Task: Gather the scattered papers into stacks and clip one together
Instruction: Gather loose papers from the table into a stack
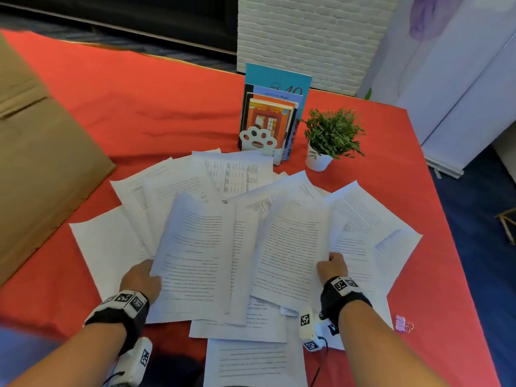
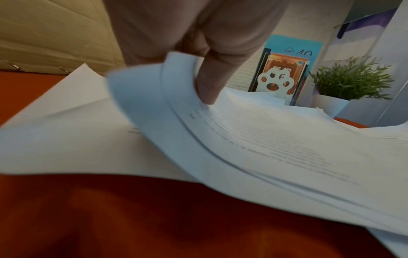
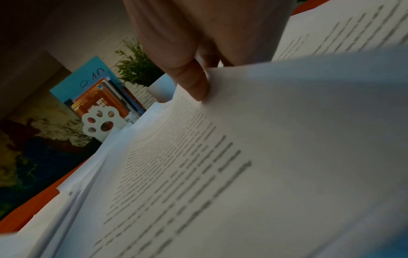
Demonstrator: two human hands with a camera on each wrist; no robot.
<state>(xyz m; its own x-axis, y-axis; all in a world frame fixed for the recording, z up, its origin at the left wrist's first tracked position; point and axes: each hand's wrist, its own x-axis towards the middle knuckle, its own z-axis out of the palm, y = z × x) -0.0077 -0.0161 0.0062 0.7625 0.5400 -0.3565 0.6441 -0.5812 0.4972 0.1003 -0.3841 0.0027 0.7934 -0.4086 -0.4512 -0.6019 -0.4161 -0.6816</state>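
The left hand (image 1: pixel 141 277) pinches a thin sheaf of papers (image 1: pixel 195 255) by its left edge, thumb on top; the right hand (image 1: pixel 332 268) pinches another sheaf (image 1: pixel 293 247) by its right edge. Loose sheets (image 1: pixel 240 174) cover the middle of the red table (image 1: pixel 139 101); a pink binder clip (image 1: pixel 403 323), somewhat blurred, lies near its right edge. Bring both sheaves together, then square the edges before clipping.

Both forearms bare, no sleeves. Black strap on each wrist, left (image 1: pixel 117 317), right (image 1: pixel 344 298), each topped with a white block carrying black-and-white square fiducial tags. White camera pod under each wrist, tagged too, left (image 1: pixel 136 361), right (image 1: pixel 308 331). Thin black cable off each pod.
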